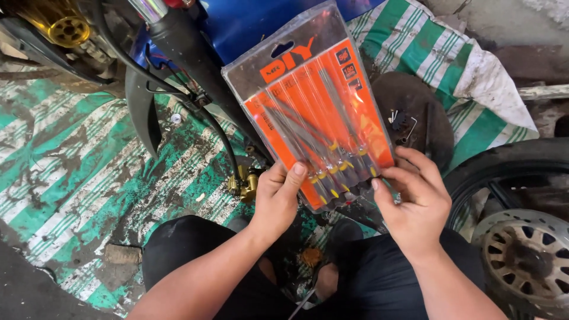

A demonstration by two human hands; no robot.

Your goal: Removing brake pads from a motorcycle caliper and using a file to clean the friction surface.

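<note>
I hold up an orange and grey blister pack (308, 101) of several slim needle files with yellow-banded grey handles. My left hand (277, 198) grips its lower left edge, thumb on the front. My right hand (415, 198) grips the lower right corner, fingers curled over the plastic by the handles. The pack tilts to the left, above my knees in dark trousers.
A dirty green and white striped tarp (89, 154) covers the ground. A black motorcycle fork and fender (178, 41) with a brake hose leads to a gold caliper (244, 184). At the right lies a wheel with brake disc (524, 249). A dark round tray (415, 112) holds small parts.
</note>
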